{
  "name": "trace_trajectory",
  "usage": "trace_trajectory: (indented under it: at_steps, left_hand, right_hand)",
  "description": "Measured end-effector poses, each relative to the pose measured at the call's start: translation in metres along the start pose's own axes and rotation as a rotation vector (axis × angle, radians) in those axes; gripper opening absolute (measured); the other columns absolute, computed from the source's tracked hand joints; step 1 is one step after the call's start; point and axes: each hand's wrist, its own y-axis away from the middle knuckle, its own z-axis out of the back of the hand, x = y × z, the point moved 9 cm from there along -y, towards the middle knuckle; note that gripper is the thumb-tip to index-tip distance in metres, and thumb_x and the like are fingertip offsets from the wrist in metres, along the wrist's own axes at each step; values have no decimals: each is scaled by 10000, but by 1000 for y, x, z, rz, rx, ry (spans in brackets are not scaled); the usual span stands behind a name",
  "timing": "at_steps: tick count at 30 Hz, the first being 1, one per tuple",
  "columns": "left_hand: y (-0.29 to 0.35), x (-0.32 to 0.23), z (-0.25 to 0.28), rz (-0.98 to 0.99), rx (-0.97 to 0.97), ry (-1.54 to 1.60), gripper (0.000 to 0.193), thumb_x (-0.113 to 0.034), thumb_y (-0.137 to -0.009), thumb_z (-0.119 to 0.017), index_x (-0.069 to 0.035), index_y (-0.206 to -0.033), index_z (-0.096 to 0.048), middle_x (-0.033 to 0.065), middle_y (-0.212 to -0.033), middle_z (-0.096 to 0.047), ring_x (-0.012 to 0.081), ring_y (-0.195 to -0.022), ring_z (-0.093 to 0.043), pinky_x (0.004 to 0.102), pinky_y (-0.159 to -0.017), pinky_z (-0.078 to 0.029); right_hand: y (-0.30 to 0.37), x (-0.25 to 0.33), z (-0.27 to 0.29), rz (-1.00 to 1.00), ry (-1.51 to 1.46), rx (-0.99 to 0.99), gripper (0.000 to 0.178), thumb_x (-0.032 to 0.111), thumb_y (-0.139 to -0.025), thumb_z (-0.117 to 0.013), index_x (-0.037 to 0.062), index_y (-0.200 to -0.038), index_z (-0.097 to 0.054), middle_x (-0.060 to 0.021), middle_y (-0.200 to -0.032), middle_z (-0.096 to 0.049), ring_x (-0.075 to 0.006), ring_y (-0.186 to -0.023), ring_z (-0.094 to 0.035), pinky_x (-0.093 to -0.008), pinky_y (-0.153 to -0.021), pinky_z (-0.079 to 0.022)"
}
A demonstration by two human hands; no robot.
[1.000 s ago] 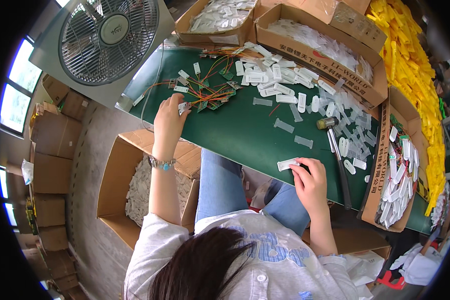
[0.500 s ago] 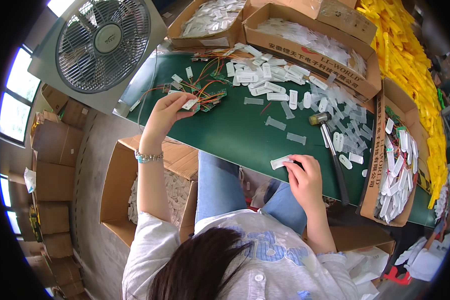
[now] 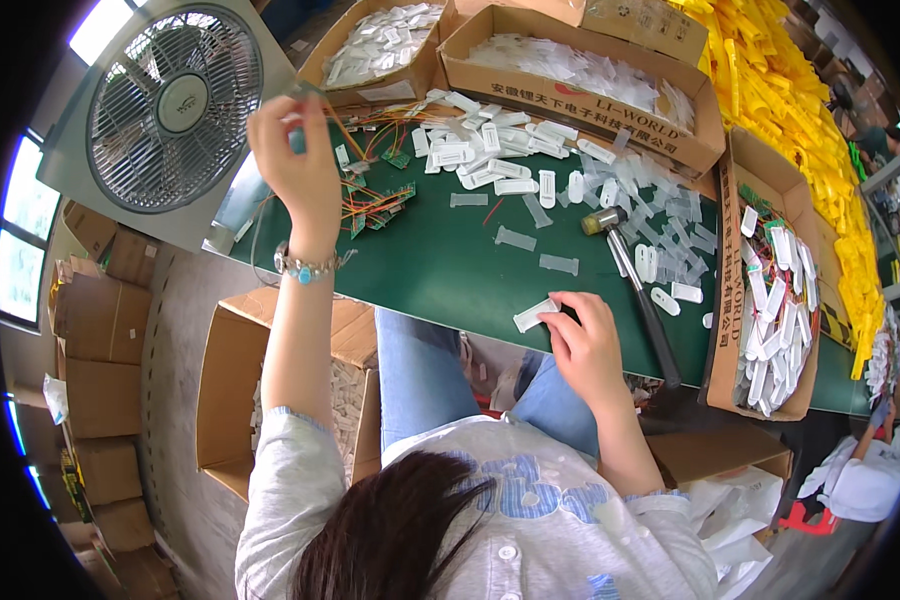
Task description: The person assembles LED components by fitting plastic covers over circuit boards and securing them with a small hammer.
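Observation:
My left hand (image 3: pixel 298 150) is raised above the far left of the table, partly in front of the fan. Its fingers are closed and blurred around a small white wired part, mostly hidden by them. Orange wires (image 3: pixel 342 128) stretch from beside this hand toward the green circuit boards (image 3: pixel 382 205) piled below. Near the table's front edge, my right hand (image 3: pixel 588 345) pinches a flat white plastic casing (image 3: pixel 536 315) between thumb and fingers. Farther back lies a heap of white plastic casings (image 3: pixel 490 140), with clear plastic pieces (image 3: pixel 558 264) scattered beside it.
A hammer (image 3: pixel 642 295) lies right of my right hand. Cardboard boxes of white and clear parts (image 3: pixel 580 70) line the back. Another box (image 3: pixel 722 330) holds wired white pieces at the right. A box fan (image 3: pixel 175 110) stands left; an open carton (image 3: pixel 210 400) sits below the table.
My left hand has risen up and away from the circuit boards, with orange wires now drawn upward beside it. My right hand still holds the casing. The whole view has shifted slightly.

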Motion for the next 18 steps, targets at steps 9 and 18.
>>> trace_trajectory:
  at_steps: [9,18]
  left_hand:
    - [37,-30,-25,280,289,351,138,-6,-914,-671,23,-1049,-679,98,-993,-663,148,-842,-665,272,-728,-565]
    - [119,-112,-21,62,575,284,264,123,-748,-690,-17,-971,-695,124,-931,-700,283,-852,-678,343,-759,-545]
  right_hand:
    - [-1,0,-1,-4,2,31,188,-2,-756,-706,56,-927,-654,-62,-1078,-648,-274,-1043,-607,-412,-865,-471]
    - [0,-8,-3,-57,-53,36,317,-2,-748,-728,61,-1023,-584,-74,-1010,-627,-283,-953,-590,-419,-811,-442]
